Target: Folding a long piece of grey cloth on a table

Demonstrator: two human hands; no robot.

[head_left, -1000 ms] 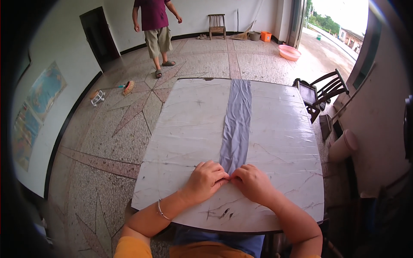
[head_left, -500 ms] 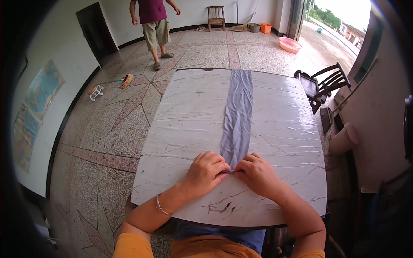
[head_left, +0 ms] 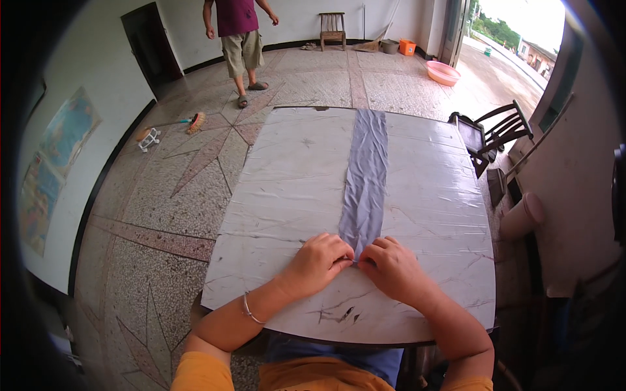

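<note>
Grey cloth strip laid down table centre, near end pinched at near edge by left hand & right hand, together. Risk: uneven pull, strip skewed.

1. Terrazzo floor with star inlays.
2. White walls; dark door far left, map on the left wall.
3. Wooden stool far; dark chair right.
4. Daylight enters through the far-right doorway.

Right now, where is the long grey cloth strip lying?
In the head view, the grey cloth strip runs down the middle of the table, from its far edge to the near end, where the left hand and right hand pinch it.
</note>
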